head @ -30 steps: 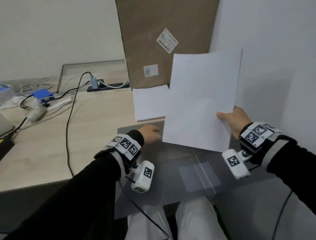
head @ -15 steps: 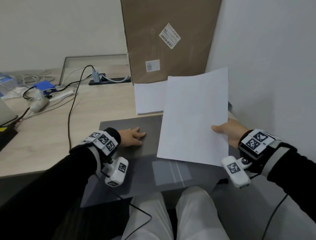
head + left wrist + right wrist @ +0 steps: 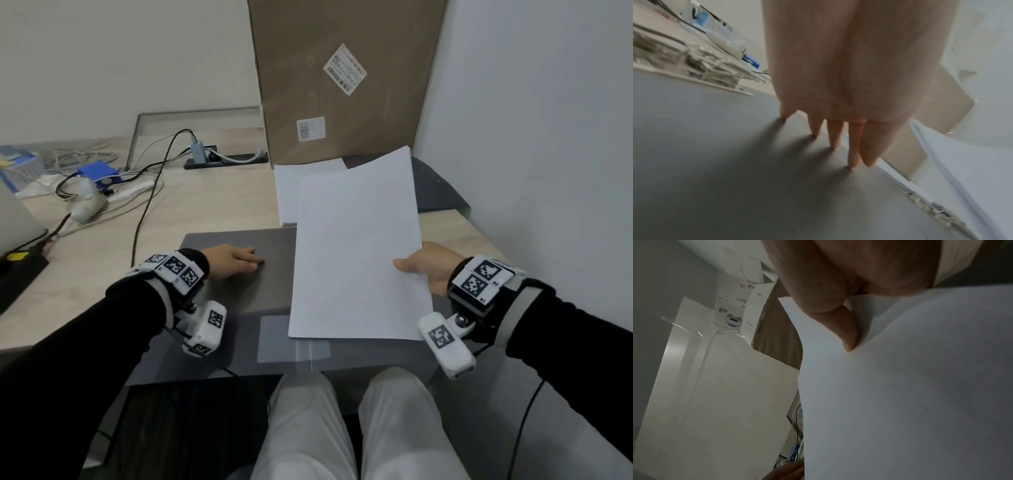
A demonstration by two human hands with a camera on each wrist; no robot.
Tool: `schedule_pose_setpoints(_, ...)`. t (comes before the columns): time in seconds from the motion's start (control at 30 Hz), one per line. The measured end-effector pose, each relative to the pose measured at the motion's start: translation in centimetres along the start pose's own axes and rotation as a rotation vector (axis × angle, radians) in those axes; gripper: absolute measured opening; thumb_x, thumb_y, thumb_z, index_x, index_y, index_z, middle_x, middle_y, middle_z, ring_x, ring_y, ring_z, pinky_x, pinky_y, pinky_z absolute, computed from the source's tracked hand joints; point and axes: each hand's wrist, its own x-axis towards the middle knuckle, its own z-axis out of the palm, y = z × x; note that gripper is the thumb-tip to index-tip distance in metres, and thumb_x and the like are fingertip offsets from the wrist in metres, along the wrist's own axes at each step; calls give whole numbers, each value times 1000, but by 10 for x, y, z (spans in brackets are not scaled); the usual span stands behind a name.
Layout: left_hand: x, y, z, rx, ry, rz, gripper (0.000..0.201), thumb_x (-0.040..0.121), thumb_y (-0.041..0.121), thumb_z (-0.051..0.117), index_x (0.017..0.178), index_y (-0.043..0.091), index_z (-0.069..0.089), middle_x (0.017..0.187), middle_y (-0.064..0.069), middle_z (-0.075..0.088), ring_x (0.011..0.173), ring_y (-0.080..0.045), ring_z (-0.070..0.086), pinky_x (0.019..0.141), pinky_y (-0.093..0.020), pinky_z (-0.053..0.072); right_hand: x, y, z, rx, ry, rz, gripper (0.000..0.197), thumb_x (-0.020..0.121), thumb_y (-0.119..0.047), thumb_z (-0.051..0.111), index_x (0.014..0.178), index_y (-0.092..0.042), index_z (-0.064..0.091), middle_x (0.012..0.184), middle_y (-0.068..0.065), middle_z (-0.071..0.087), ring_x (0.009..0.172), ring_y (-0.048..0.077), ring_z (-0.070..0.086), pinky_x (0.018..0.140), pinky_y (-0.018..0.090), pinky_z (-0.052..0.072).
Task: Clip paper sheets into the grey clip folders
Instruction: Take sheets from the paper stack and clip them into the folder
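Note:
A grey clip folder lies open and flat at the desk's near edge, over my lap. My left hand rests on its left half with straight fingers touching the grey surface. My right hand pinches the right edge of a few white paper sheets, thumb on top of the paper, and holds them just above the folder's right half. A stack of white paper lies behind the folder. Another dark grey folder lies at the back right.
A tall brown cardboard box leans against the wall behind the paper stack. Cables, a power strip, a blue device and a white object crowd the desk's left side. A white wall is close on the right.
My right hand has lowered the sheets from upright toward flat over the folder. My left hand slid left across the folder and flattened on it.

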Motion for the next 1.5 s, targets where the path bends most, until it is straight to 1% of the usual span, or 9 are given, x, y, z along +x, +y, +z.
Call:
schedule_pose_setpoints(0.2,-10,35,7,-246,220,53,39,95,29,48,130,14,54,134,-2,55,125,-18,49,105,-26,32,0,3,-1,4,-3,21,48,81,-10,67,127,-2,53,126,13,62,118,33,56,109,46,38)
schedule_pose_setpoints(0.4,-27,81,35,-842,15,26,26,100,28,36,108,10,53,97,-2,62,82,-15,60,74,-25,50,-26,0,5,24,-65,17,39,89,-4,58,127,-2,54,127,13,62,117,33,58,107,48,40)
schedule_pose_setpoints(0.53,-25,93,47,-994,51,41,23,99,11,34,111,6,52,96,-5,62,81,-17,60,70,-26,49,-33,6,1,56,-99,-19,38,92,1,51,129,2,52,128,17,60,117,34,57,103,49,42)
schedule_pose_setpoints(0.67,-23,100,52,-994,117,40,24,97,0,33,111,3,53,96,-9,62,76,-17,59,64,-26,49,-36,14,-8,116,-152,-59,37,93,6,45,129,1,52,123,20,60,96,33,61,79,39,51)
schedule_pose_setpoints(0.8,-21,101,58,-968,132,9,31,96,1,35,121,1,52,108,-12,61,84,-22,60,69,-30,51,-36,23,-18,177,-173,-116,33,94,0,46,126,2,53,119,18,63,93,27,66,77,34,55)
schedule_pose_setpoints(0.93,-22,98,70,-964,63,-32,30,96,0,34,118,1,54,110,-15,60,87,-25,59,76,-33,51,-34,30,-29,138,-33,-47,18,95,-1,44,82,-7,55,79,10,58,53,11,61,48,18,48)
schedule_pose_setpoints(1.07,-24,95,77,-905,-1,-94,19,94,2,38,102,6,55,100,-15,57,82,-27,55,70,-33,49,-30,38,-36,22,-18,52,22,91,0,51,72,-11,54,77,6,61,67,16,57,64,26,48)
schedule_pose_setpoints(1.17,-26,94,78,-863,-38,-146,10,93,4,44,95,6,54,87,-12,58,66,-21,56,53,-26,51,-31,41,-35,-26,-24,102,21,90,0,55,73,-12,54,76,6,61,66,16,57,63,24,49)
schedule_pose_setpoints(1.5,-20,95,68,-889,69,-207,18,92,1,47,77,9,54,75,-8,60,63,-18,58,50,-23,53,-25,39,-37,-80,-3,114,25,87,-2,59,66,-13,52,63,1,59,44,5,56,54,20,48)
